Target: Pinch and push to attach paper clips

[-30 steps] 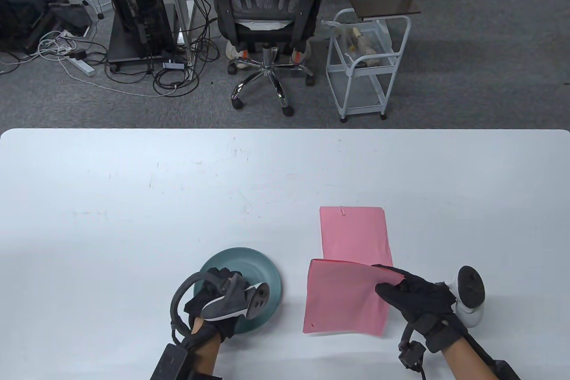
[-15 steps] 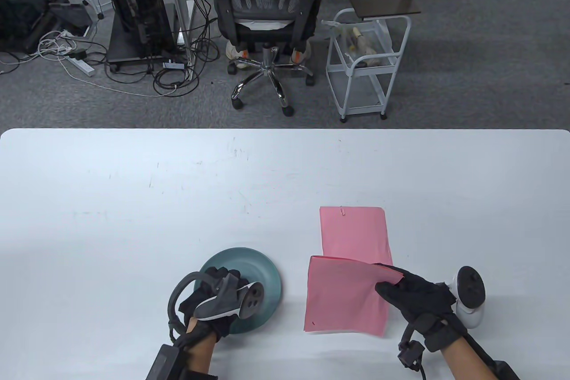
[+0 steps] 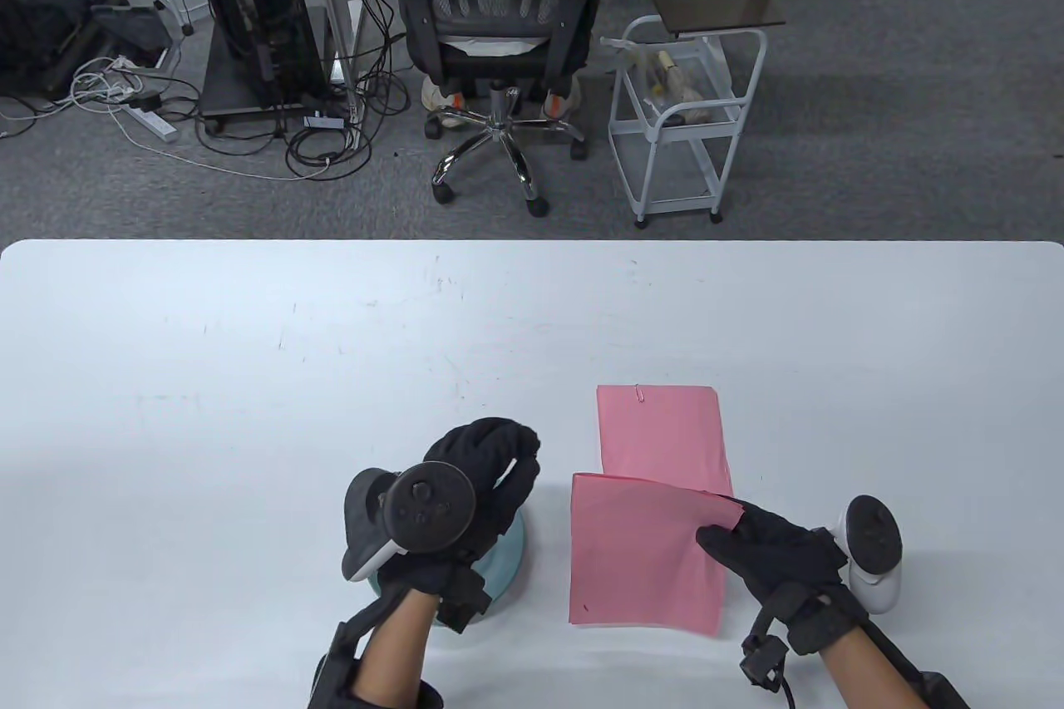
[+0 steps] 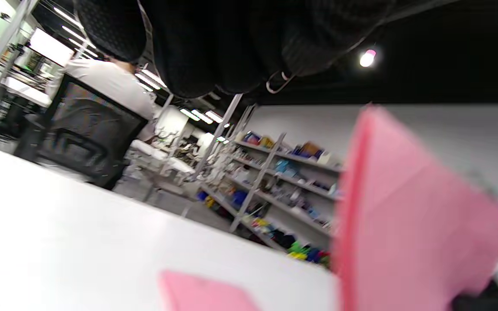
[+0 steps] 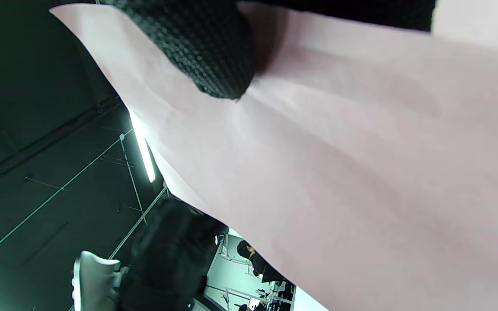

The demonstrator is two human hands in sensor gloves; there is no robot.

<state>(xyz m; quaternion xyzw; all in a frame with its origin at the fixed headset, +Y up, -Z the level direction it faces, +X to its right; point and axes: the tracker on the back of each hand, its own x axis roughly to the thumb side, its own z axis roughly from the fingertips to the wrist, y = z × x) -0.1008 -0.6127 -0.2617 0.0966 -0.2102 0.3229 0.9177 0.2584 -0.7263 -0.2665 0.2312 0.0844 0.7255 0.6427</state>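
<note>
Pinching a silver paper clip (image 4: 277, 83) between its gloved fingertips (image 4: 231, 65), the left hand (image 3: 478, 484) hangs raised above the teal dish (image 3: 509, 555), fingers curled in tight around the clip; from the table view the clip itself is hidden by the glove. The tracker (image 3: 416, 509) on the back of that hand faces up toward the camera. Off to the right, the right hand (image 3: 769, 555) grips the near pink sheet (image 3: 644, 555) by its right edge, thumb (image 5: 201, 47) on one face and the other fingers behind, so the far part of the sheet lifts off the table (image 3: 249, 376) while its near edge lies by the table's surface. A white tracker (image 3: 871, 551) sits on that hand's outer side. Just beyond the held sheet, partly overlapped by it, a second pink sheet (image 3: 661, 430) lies flat on the table with a small paper clip (image 3: 639, 392) already fastened at its far edge. Past the table stand an office chair (image 3: 495, 19) and a white trolley (image 3: 682, 102) on grey carpet.
</note>
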